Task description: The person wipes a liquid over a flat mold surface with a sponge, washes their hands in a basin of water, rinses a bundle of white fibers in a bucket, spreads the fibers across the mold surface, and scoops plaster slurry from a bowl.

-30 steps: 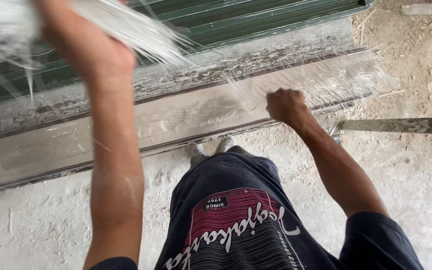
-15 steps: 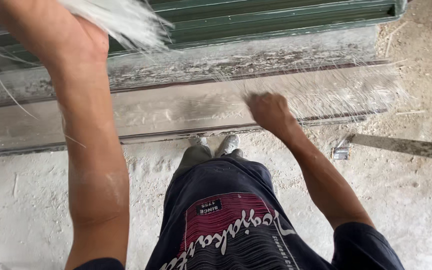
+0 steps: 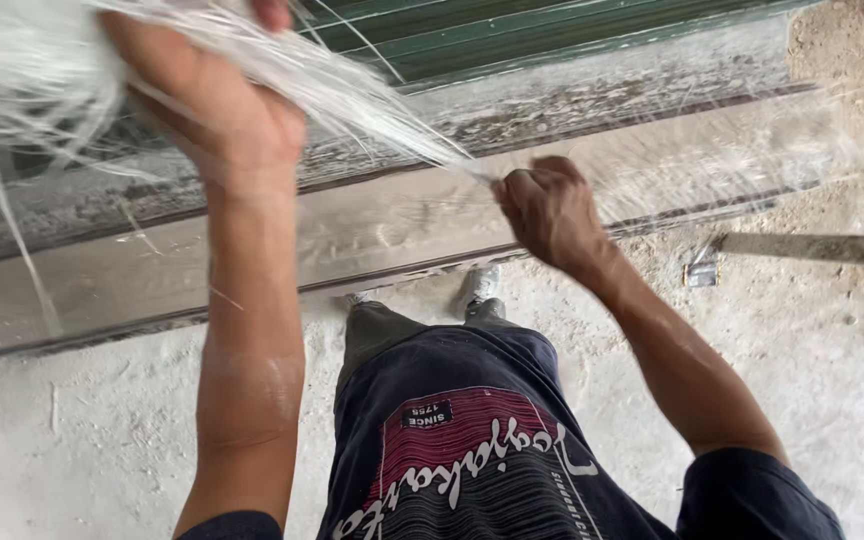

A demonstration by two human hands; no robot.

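My left hand [image 3: 214, 105] is raised at the upper left and grips a thick, crumpled bunch of clear plastic wrap [image 3: 32, 80]. A stretched strand of the same wrap runs down to the right into my right hand [image 3: 547, 205], which is closed on its end. Under both hands a long wooden beam [image 3: 392, 225] lies on the ground, its right part still sheathed in clear film [image 3: 742, 155]. My dark shirt and trousers fill the bottom middle, with my shoes touching the beam's near edge.
Green corrugated metal sheeting [image 3: 512, 35] lies behind the beam. A flat metal bar [image 3: 812, 248] with a small bracket [image 3: 700, 274] rests on the dusty concrete floor [image 3: 82, 440] at the right.
My right hand has risen from the beam and now pinches the strand. My left hand has come lower into view with the bundle. The view has shifted slightly.
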